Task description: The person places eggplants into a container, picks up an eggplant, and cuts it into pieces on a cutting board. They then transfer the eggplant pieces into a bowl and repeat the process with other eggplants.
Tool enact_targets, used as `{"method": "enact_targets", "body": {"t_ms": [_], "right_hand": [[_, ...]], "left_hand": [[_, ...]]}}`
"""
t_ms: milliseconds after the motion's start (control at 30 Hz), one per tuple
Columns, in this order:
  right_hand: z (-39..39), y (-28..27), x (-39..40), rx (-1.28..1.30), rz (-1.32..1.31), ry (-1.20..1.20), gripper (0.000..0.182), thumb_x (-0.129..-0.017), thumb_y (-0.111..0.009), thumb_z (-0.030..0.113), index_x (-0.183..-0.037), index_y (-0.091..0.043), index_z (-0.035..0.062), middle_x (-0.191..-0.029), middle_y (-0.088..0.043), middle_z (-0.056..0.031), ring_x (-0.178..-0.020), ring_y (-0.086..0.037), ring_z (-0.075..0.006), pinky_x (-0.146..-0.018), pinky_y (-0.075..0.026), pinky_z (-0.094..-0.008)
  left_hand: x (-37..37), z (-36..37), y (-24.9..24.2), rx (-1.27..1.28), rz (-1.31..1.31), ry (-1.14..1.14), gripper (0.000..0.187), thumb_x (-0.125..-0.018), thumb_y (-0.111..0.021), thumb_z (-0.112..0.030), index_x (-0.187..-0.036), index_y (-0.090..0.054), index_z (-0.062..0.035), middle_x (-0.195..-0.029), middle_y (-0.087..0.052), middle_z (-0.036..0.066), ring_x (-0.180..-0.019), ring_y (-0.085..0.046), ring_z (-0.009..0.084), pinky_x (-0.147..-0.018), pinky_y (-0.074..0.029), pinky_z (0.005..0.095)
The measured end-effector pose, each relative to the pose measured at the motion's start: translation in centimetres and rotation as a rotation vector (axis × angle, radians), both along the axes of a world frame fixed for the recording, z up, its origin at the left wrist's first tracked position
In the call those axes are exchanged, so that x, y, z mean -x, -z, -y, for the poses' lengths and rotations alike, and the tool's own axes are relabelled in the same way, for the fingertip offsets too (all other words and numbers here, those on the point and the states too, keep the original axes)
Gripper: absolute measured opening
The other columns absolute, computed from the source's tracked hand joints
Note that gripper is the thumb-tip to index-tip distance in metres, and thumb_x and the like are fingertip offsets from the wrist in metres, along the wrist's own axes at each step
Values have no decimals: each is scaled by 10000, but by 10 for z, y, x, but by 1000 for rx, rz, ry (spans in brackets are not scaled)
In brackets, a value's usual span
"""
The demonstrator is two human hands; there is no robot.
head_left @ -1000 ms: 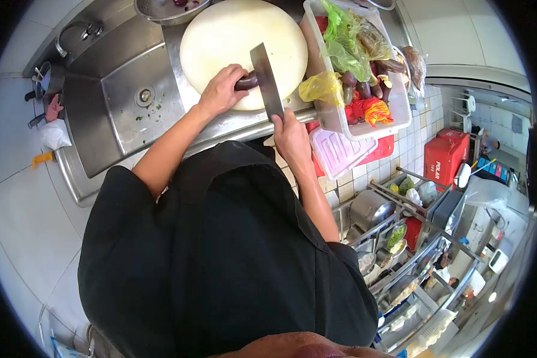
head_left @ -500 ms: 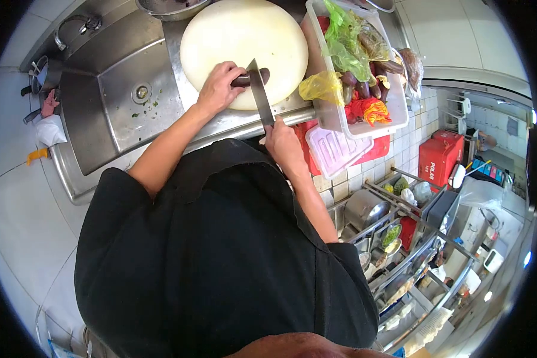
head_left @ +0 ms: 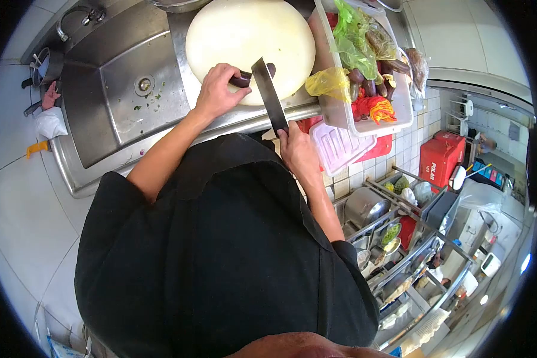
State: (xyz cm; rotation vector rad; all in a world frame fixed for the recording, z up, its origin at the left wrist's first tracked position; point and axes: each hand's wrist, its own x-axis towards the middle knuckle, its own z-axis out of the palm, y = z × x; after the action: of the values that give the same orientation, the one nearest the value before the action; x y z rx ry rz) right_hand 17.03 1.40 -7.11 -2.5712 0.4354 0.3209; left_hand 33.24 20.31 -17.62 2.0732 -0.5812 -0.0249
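cleaver point(head_left: 269, 95) crosses board point(head_left: 250, 33) edge; wide board surface beyond

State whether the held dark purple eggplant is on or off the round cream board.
On: pale board shows around the eggplant, which the left hand holds; the broad steel cleaver partly hides it.

A: Left hand point(head_left: 216, 92)?
B: Top, left of centre, fingers point(head_left: 224, 69) bent, thumb point(head_left: 243, 94) spread below, gripping; left forearm point(head_left: 172, 150) slants up and right

A: Right hand point(head_left: 300, 150)?
B: Lower, just right of centre, curled into a fist-like grip; right forearm point(head_left: 325, 206) runs up-left from lower right

A: Touching each other?
B: No, apart, left one higher in frame
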Motion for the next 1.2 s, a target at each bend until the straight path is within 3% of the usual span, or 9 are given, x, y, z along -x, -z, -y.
{"method": "enact_targets", "body": {"t_ms": [133, 233, 600, 900, 1033, 1200], "right_hand": [[3, -5, 8, -36, 47, -10, 226, -1012, -583, 231, -1008, -571, 6, -798, -676, -302, -795, -668, -506, -720, -514, -604], [-1, -10, 7, -43, 77, -25, 217, -1010, -585, 227, -1000, -566, 11, -775, -668, -300, -777, -663, -508, -712, -513, -602], [-20, -1, -2, 43, 54, -134, 197, -1015, -562, 209, -1002, -545, 14, -688, -643, -283, -707, -663, -501, -649, -529, -595], [-28, 4, -12, 48, 54, -139, 191, -1007, -562, 191, -977, -552, 3, -744, -669, -288, -735, -685, -484, -683, -544, -580], [-33, 43, -30, 56, 51, -147, 204, -1003, -565, 196, -997, -587, -7, -769, -685, -286, -766, -695, -482, -721, -553, -574], [-28, 33, -43, 36, 10, -122, 237, -1003, -570, 212, -1039, -606, -19, -799, -697, -287, -796, -694, -490, -758, -548, -580]], "left_hand": [[3, -2, -9, 24, -36, -2, 343, -735, -754, -72, -1051, -627, -33, -1074, -610, 163, -1063, -599, 372, -973, -480, 438], [6, -12, -2, 28, 86, 82, 392, -749, -762, -72, -1109, -622, -4, -1167, -602, 189, -1138, -583, 371, -1011, -471, 434], [5, -11, 7, 41, 140, 95, 391, -700, -701, -56, -1075, -616, 17, -1134, -594, 195, -1118, -565, 393, -995, -473, 448], [4, -14, 16, 81, 117, 86, 380, -694, -707, -56, -1054, -609, 14, -1118, -611, 196, -1120, -581, 386, -1007, -475, 443], [7, -15, 17, 94, 178, 60, 388, -686, -722, -79, -1058, -628, -22, -1086, -604, 170, -1089, -576, 374, -951, -477, 447], [16, -37, 16, 3, 174, 65, 383, -756, -788, -135, -1098, -647, -38, -1161, -599, 162, -1102, -583, 364, -965, -471, 448]]}}
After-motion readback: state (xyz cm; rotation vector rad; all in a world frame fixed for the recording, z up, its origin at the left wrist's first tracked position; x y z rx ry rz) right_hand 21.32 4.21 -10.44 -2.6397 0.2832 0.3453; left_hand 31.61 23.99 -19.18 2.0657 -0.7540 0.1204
